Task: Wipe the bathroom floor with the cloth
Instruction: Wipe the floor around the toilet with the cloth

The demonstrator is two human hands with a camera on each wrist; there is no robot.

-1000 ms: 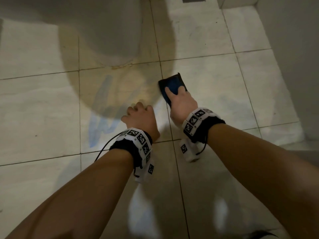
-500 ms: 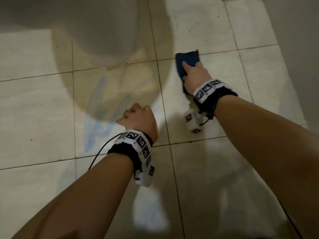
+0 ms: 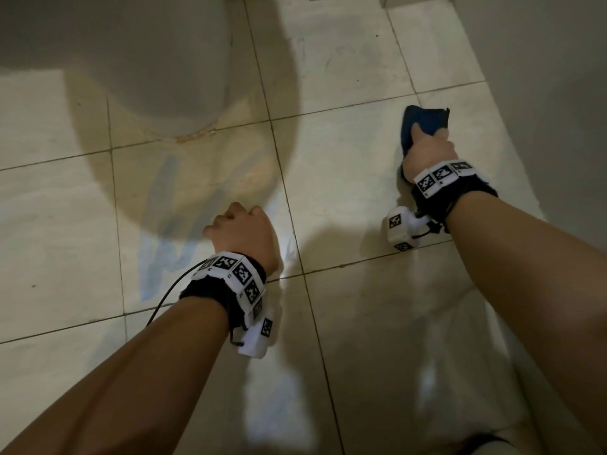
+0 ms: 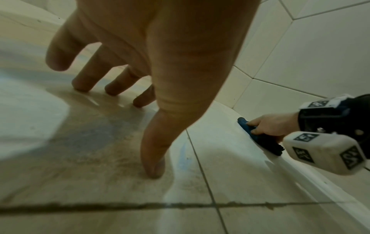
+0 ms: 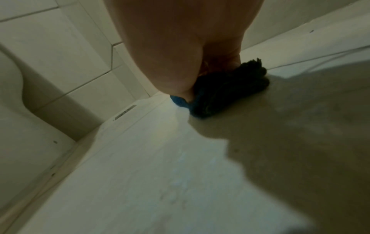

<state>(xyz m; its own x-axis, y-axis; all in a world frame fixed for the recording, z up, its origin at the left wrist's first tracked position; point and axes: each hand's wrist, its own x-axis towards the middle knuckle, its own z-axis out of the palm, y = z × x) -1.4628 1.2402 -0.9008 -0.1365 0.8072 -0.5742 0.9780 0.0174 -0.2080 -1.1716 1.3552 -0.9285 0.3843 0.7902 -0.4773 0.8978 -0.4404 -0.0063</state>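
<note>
Two hands on floor: right hand gripping blue cloth.

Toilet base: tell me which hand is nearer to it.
Left. The left hand rests fingertips on the floor just before the toilet base; the right hand grips the cloth far off by the wall.

right hand and blue cloth slid rightward across the floor, now near the wall

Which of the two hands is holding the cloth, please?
The right hand: it grips the blue cloth on the floor by the wall. The left hand holds nothing, only its fingertips touching the tile.
</note>
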